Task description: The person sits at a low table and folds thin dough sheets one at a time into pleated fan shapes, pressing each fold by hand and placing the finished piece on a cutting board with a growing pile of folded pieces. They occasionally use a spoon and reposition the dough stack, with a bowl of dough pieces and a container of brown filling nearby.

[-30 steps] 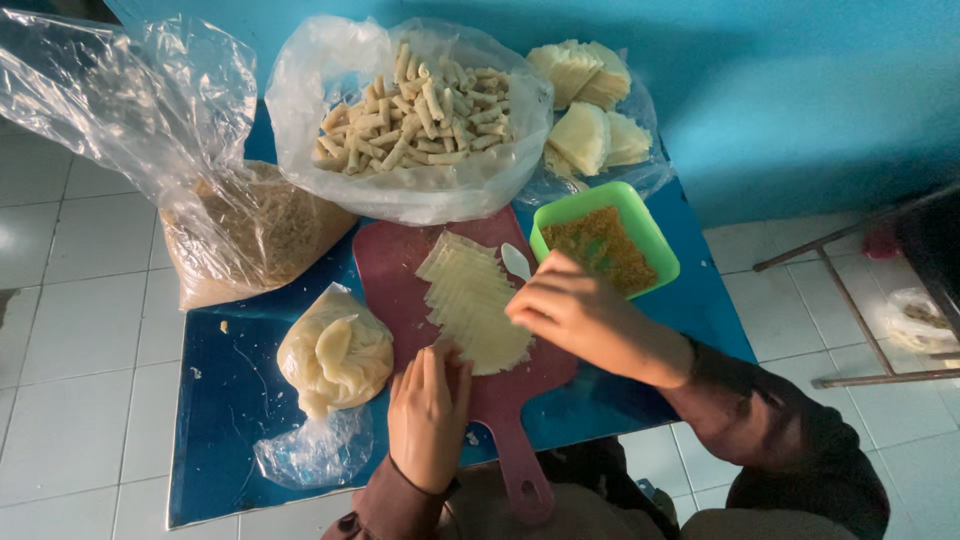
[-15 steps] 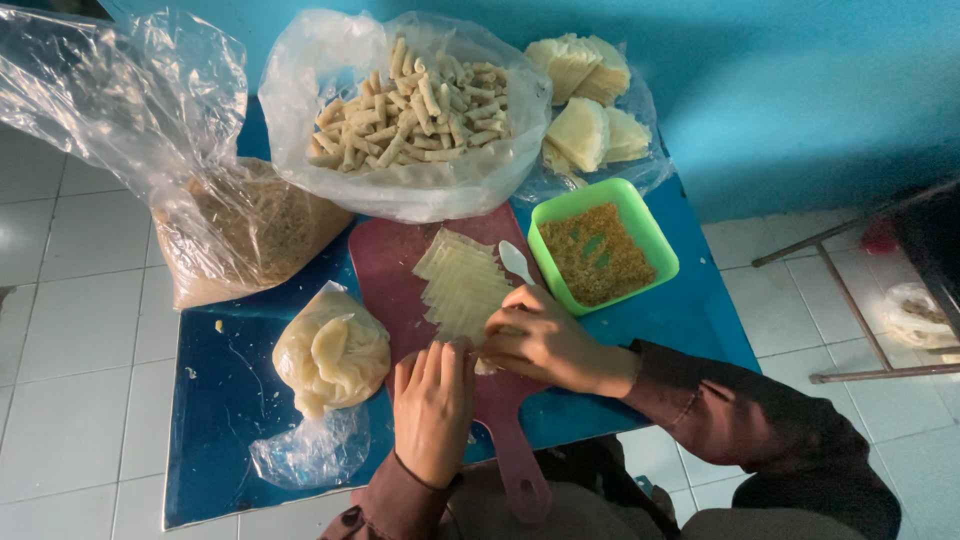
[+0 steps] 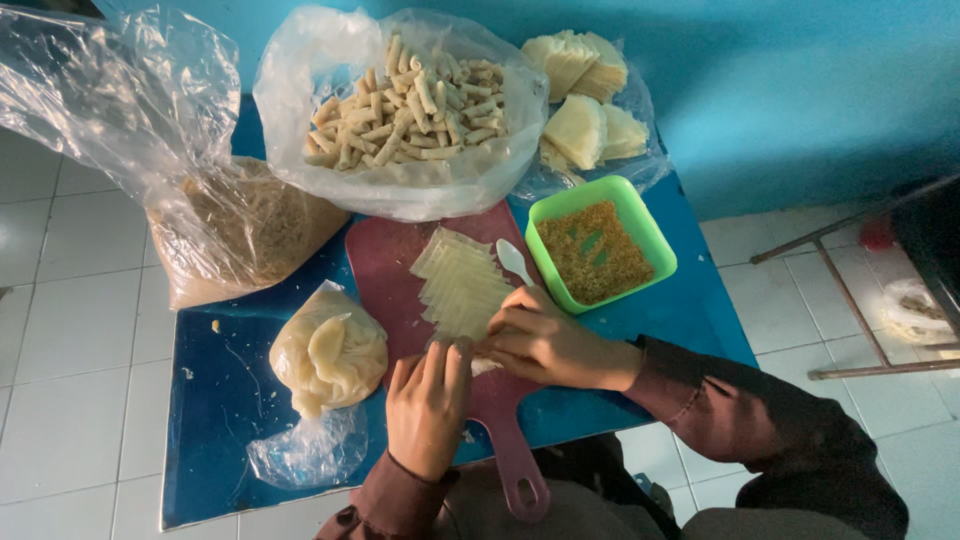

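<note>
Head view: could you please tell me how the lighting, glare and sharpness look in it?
Head view: soft, even light with faint shadows; glare on the clear bag at top left; the board, wrappers and both hands, left and right, fairly sharp; straight lines bend a little toward the edges.

Right hand (image 3: 545, 340) has seemingly joined left hand (image 3: 428, 400).

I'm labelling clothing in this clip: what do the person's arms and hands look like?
Both hands, the left hand and the right hand, are bare, with no gloves or visible rings. Long dark maroon-brown sleeves of soft, loose fabric cover both arms to the wrists.
</note>
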